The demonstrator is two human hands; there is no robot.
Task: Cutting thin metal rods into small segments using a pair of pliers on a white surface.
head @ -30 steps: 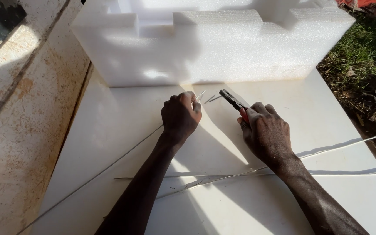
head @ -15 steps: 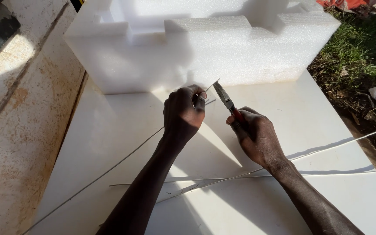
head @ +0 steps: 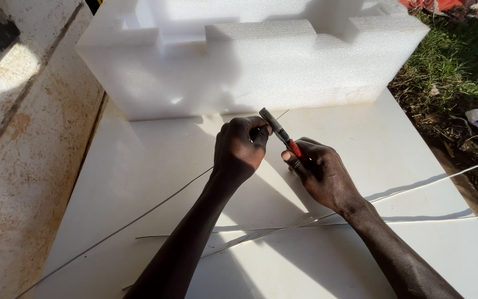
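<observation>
Two hands meet mid-table, near the foam block. Right hand grips red-handled pliers; left hand pinches a thin wire at the plier tip.

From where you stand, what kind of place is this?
Probably an outdoor work spot: a white board in full sun, grass with litter beside it. The right hand holds pliers; the left hand grips a wire.

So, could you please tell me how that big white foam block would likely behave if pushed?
The white foam block looks like moulded packing foam, so it is probably light for its size and would slide easily on the smooth white board. Its notched edges seem likely to dent or crumble.
</observation>
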